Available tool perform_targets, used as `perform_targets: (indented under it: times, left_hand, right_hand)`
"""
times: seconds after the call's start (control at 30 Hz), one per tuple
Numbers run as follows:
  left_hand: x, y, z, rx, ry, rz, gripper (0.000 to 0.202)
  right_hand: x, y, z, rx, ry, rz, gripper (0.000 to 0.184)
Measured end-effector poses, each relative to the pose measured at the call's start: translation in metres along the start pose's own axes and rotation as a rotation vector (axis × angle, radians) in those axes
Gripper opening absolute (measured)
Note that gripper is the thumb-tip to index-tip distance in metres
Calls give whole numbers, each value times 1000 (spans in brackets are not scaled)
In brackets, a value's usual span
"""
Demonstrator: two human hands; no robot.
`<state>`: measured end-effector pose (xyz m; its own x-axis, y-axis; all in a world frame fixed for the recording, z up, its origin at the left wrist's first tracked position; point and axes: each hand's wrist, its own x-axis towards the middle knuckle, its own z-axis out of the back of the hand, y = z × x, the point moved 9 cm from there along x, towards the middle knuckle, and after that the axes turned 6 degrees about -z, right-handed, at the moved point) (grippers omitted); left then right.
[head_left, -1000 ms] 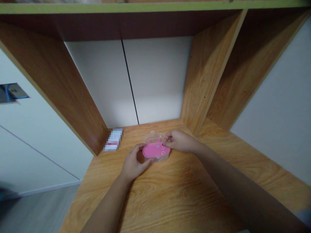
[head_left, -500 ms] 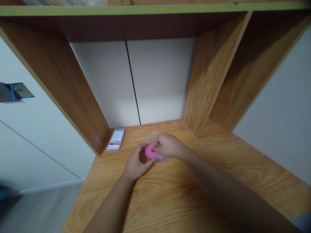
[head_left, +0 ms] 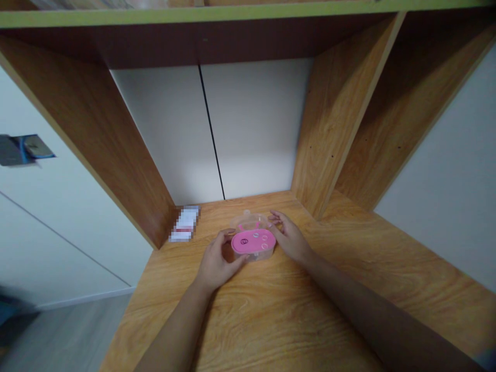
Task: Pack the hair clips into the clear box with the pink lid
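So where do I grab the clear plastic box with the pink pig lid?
Hold the clear plastic box by its two rounded ends, coming from left and right, where the left hand and right hand are. That curve fits palms.

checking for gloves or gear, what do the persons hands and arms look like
Both are bare: the left hand and right hand wear no gloves, and the left forearm and right forearm show no sleeve, watch or bracelet.

The right hand (head_left: 290, 238) has moved off the pink lid (head_left: 253, 242) and opened beside the clear plastic box (head_left: 252, 256).
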<state>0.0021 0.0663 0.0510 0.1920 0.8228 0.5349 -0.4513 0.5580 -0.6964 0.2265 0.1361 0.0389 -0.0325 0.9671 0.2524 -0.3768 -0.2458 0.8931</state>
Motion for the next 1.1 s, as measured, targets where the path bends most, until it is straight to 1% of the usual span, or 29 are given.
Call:
perform_targets:
  times: [0.07,0.13,0.17,0.27,0.37,0.47,0.6,0.7,0.87,0.93,1.03,1.1]
  left_hand:
    - [-1,4,-2,-28,7,36,69]
    - [-2,8,-3,-58,4,67,76]
    - [-3,10,-4,-71,1,81,78]
    - [-4,13,-5,-93,-14,95,86]
    - [-4,13,-5,-96,-24,84,93]
    - [-4,12,-5,-83,-20,85,97]
    - [-4,12,-4,-84,-24,87,98]
    - [-4,11,-4,-93,-22,83,97]
    - [-2,6,-5,-16,34,50,84]
    - [-1,4,-5,6,46,23,79]
    - [0,1,-3,53,44,-30,71]
    - [0,-2,-4,84,54,-59,65]
  right_hand:
    - [-5,-17,-14,214,103,-85,68]
    - [-10,-22,-22,371,158,-134,75]
    - [-11,-22,-23,419,159,-142,77]
    - [-12,-14,-16,490,115,-125,76]
    - [-12,-4,-6,538,85,-91,68]
    - [-14,4,2,586,91,-56,61]
    - [-18,13,9,602,89,1,54]
    - [-21,17,8,578,93,30,46]
    - [-22,14,2,455,76,13,45]
    - [-22,15,1,401,71,22,42]
    - [-23,19,2,349,74,80,35]
    - [-24,21,1,337,99,125,33]
